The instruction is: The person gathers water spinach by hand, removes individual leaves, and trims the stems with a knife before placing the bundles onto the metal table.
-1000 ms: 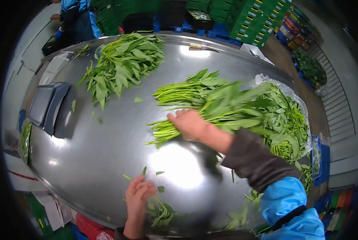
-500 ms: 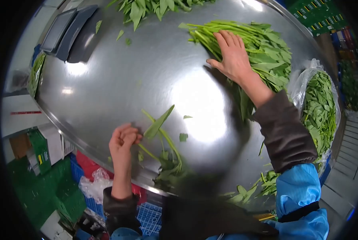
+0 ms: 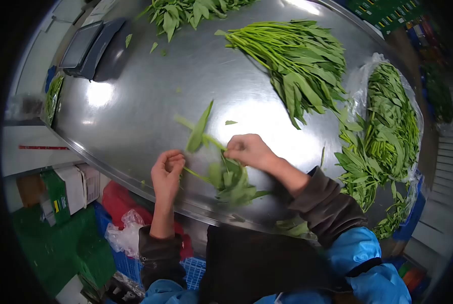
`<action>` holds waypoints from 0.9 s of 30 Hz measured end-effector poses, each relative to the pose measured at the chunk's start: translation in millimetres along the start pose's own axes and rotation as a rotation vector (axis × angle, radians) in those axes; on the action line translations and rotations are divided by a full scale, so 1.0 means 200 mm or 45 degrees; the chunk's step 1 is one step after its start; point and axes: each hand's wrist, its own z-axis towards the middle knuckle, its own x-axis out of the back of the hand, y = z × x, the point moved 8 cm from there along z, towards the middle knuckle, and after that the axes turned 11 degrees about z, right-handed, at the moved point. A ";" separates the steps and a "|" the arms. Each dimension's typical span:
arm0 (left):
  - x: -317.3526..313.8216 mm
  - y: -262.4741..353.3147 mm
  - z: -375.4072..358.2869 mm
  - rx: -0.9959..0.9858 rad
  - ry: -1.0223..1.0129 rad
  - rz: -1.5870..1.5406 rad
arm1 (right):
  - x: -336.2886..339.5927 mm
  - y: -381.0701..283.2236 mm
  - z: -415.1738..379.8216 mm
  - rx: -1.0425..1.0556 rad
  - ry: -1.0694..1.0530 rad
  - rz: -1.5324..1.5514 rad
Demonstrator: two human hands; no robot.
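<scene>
My left hand (image 3: 167, 175), near the front edge of the steel table, has its fingers curled around the end of a thin green stem (image 3: 196, 175). Pinched between the fingertips of my right hand (image 3: 250, 151) is a thicker stalk of the leafy greens (image 3: 235, 183), whose leaves hang below and blur with motion. One long leaf (image 3: 200, 126) sticks up between the two hands. Farther off, a large bunch of leafy greens (image 3: 300, 63) lies with its stems to the left, touched by neither hand.
On the right stands a plastic-lined crate full of greens (image 3: 391, 116), with loose sprigs (image 3: 358, 172) beside it. Another pile (image 3: 191, 12) lies at the back of the steel table (image 3: 135, 111). A grey device (image 3: 87, 48) sits at the back left. Blue crates (image 3: 125, 266) are below the front edge.
My right hand has left the large bunch and come down toward me, closing on the stalk. My left hand has moved slightly right. The stalk and its leaves have shifted up and right.
</scene>
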 end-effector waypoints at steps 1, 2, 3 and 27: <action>0.01 0.01 -0.01 -0.044 0.058 0.006 | 0.04 0.03 -0.04 -0.173 -0.062 0.423; 0.00 0.03 -0.02 -0.063 0.040 -0.008 | 0.09 0.02 -0.09 -0.161 -0.093 0.562; 0.01 0.04 -0.03 -0.062 0.064 -0.023 | 0.15 0.02 -0.14 -0.151 -0.059 0.548; -1.12 0.65 -0.49 -0.186 -0.788 -0.411 | 0.39 -0.16 -1.03 0.414 0.678 0.037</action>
